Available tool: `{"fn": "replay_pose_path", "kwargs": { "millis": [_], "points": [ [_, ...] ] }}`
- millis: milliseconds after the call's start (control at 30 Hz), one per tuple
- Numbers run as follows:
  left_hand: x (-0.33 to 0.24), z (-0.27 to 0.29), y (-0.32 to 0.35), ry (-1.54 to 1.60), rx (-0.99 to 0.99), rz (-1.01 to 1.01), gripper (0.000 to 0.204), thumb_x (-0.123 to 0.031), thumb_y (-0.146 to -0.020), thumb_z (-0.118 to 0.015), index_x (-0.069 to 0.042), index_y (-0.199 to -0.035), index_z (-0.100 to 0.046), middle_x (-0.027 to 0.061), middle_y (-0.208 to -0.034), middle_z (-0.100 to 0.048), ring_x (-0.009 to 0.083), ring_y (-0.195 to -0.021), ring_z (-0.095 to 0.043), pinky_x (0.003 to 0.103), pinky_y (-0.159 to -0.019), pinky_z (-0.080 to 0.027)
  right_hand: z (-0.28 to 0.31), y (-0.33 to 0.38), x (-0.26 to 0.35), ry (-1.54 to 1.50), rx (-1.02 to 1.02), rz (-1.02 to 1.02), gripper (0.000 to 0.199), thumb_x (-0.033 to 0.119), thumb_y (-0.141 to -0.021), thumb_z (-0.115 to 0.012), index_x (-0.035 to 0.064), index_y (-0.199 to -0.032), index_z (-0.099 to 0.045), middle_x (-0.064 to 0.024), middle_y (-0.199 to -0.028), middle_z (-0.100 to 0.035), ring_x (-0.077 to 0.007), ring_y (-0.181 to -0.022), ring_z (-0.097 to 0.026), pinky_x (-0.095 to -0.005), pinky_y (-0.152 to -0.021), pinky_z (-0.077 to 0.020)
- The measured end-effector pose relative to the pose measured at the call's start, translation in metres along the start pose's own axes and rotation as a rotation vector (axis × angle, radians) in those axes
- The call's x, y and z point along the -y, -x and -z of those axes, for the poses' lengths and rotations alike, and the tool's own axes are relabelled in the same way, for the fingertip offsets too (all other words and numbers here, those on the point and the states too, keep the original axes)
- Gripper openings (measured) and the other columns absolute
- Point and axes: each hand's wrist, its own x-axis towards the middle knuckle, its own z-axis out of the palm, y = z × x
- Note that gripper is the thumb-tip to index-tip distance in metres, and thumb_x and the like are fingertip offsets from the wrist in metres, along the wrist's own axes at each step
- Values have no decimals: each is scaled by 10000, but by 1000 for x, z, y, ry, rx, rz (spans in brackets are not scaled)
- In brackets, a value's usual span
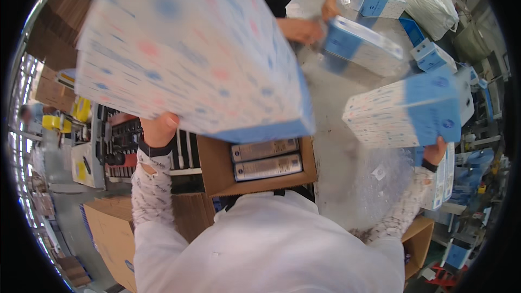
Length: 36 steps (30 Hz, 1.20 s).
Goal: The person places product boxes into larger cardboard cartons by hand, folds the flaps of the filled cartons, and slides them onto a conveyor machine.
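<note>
My left hand (160, 130) grips the lower edge of a white product box (184, 54) with a blue side and pink and blue specks. It is raised close to the camera and blurred. Out to the right, my right hand (435, 152) is closed on the blue end of a similar patterned box (404, 109), held tilted; most of its fingers are hidden. In front of my body an open cardboard carton (260, 189) has two boxes (268, 167) visible side by side inside. The raised box covers the carton's far part.
Across the metal table (334, 184), a co-worker's hand (304, 31) is at another blue and white box (361, 43). More boxes (382, 3) and a white plastic bag (430, 8) lie at the far right. Clear plastic wrap (380, 184) is near my right arm; flattened cardboard (111, 228) stands at lower left.
</note>
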Motion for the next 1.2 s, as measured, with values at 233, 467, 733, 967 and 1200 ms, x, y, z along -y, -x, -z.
{"fn": "replay_pose_path", "kwargs": {
  "millis": [233, 467, 733, 967, 1200],
  "points": [
    [146, -37, 102, -690, 727, 283, 983, -375, -669, -774, -10, -1416, -249, 192, -1294, -450, 304, -1126, -482, 398, -936, -410, -175, 86, -71, -235, -365, 124, 679, 510, -884, -481, 60, -1373, -344, -171, -1367, -387, -335, -1216, -410, -491, -963, -369],
    [358, -59, 223, -907, 874, 734, 842, -408, -801, -636, -10, -1430, -243, 262, -1354, -407, 327, -1273, -386, 388, -1058, -303, -349, 116, -74, 290, 616, 401, 713, 591, -824, -527, 39, -1271, -471, -177, -1176, -530, -319, -1041, -531, -464, -855, -431],
    [357, 11, 248, -950, 677, 974, 818, -426, -812, -618, -22, -1427, -259, 257, -1361, -403, 328, -1287, -368, 386, -1067, -288, -445, 136, -155, 591, 957, 796, 498, 76, -747, -609, 288, -1197, -568, -63, -1020, -544, -243, -918, -521, -450, -851, -418],
    [330, 45, 277, -923, 553, 1055, 799, -441, -821, -602, -33, -1424, -274, 254, -1366, -400, 328, -1299, -353, 384, -1076, -275, -411, 103, -173, 950, 1164, 490, 658, 299, -688, -694, 245, -1310, -486, -101, -1353, -434, -322, -1190, -433, -522, -992, -313],
    [322, 31, 272, -864, 523, 1131, 780, -456, -830, -587, -44, -1421, -288, 250, -1372, -396, 329, -1311, -337, 382, -1084, -263, -449, 91, -182, 929, 1191, 426, 784, 533, -675, -697, 247, -1357, -436, -126, -1410, -349, -351, -1277, -325, -574, -1057, -192]
  ]
}}
